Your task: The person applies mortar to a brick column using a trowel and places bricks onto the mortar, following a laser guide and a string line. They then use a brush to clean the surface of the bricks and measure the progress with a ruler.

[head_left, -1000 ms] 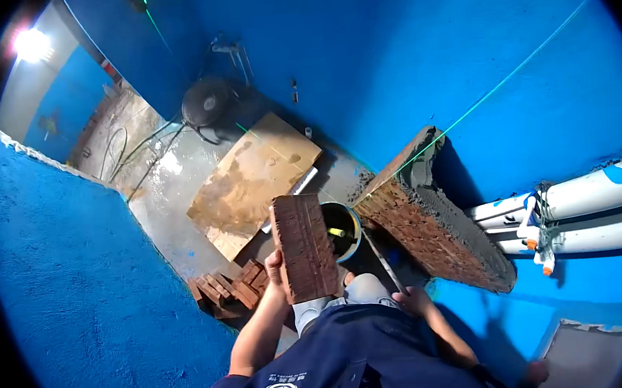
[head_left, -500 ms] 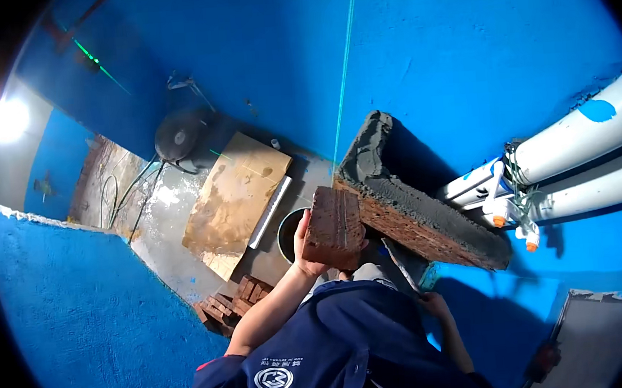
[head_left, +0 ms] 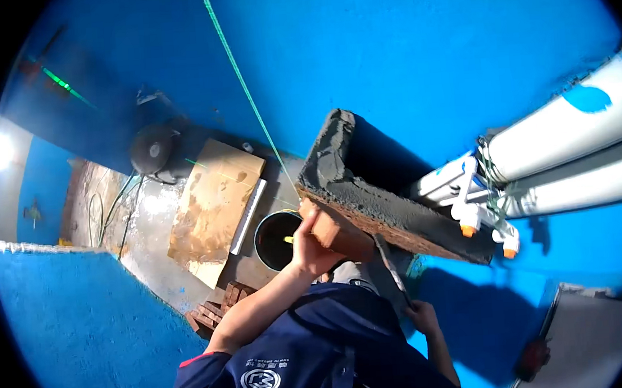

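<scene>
1. Danger spot first: the brick (head_left: 341,236) is up in front of the low wall (head_left: 409,232), its far end beside the corner; whether they touch, I can't tell.
2. If the left hand (head_left: 310,247) loses its hold, down goes the brick, perhaps onto the grey trouser leg (head_left: 352,272) or the rim of the bucket (head_left: 259,242) just beside it. A one-handed, side-on grip would be the cause.
3. Watch that grey mortar (head_left: 331,153) along the wall's top: it looks soft, so a tilted brick knocking it could gouge or smear it.
4. And the slim tool (head_left: 391,268) has its upper end right by the brick's near end; a careless swing could clip it.
5. Now the grips: the left is wrapped firmly on the brick's left side, some fingers hidden beneath.
6. The right hand (head_left: 424,318) is closed round the tool's lower end, well apart from the left.
</scene>
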`<state>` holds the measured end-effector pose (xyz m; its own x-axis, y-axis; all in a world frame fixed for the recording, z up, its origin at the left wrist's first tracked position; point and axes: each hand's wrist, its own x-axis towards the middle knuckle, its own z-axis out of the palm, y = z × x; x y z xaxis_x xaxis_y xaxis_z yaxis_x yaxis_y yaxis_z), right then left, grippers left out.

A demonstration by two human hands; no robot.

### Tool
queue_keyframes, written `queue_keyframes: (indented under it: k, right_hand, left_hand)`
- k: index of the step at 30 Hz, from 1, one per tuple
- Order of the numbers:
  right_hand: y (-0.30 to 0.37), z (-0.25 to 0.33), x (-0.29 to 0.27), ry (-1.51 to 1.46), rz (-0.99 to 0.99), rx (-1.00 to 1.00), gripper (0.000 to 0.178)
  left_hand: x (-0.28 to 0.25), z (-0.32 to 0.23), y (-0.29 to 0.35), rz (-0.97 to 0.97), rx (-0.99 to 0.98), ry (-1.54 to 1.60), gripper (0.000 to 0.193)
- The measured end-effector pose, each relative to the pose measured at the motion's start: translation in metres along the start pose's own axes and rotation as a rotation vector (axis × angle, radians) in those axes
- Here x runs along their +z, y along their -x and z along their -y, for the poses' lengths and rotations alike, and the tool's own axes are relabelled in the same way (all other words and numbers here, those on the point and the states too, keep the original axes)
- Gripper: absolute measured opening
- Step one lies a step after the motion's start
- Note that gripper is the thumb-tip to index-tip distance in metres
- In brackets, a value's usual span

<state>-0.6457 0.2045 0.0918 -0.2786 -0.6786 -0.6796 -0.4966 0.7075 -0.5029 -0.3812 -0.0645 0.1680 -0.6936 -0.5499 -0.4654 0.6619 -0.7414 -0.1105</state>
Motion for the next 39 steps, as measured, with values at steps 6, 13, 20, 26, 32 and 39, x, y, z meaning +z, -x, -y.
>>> queue_keyframes:
  k: [6, 13, 20, 26, 32, 39]
  right_hand:
    - [0.003, 0.099, -0.019, -0.301, -0.211, -0.218, 0.02]
    - [-0.042, 0.137, -0.027, -0.417, -0.049, -0.313, 0.02]
    - [-0.067, 0.177, -0.016, -0.738, 0.372, -0.021, 0.048]
    - [-0.081, 0.163, 0.006, -1.461, 0.975, 0.174, 0.063]
    - [-0.065, 0.192, -0.005, -1.627, 0.971, -0.083, 0.061]
    - [-0.077, 0.169, -0.016, -1.54, 0.667, -0.168, 0.052]
  left_hand:
    - [0.0, 0.011, -0.02, -0.16, 0.451, -0.704, 0.079]
    - [0.001, -0.006, -0.019, -0.024, 1.06, -1.672, 0.124]
    - [0.023, -0.004, -0.005, 0.257, 0.846, -1.271, 0.128]
    - [0.038, 0.003, 0.009, 0.349, 0.631, -1.164, 0.124]
    - [0.058, -0.028, 0.021, 0.338, 0.269, -1.198, 0.089]
    - [0.037, -0.051, 0.009, 0.445, 0.257, -1.43, 0.053]
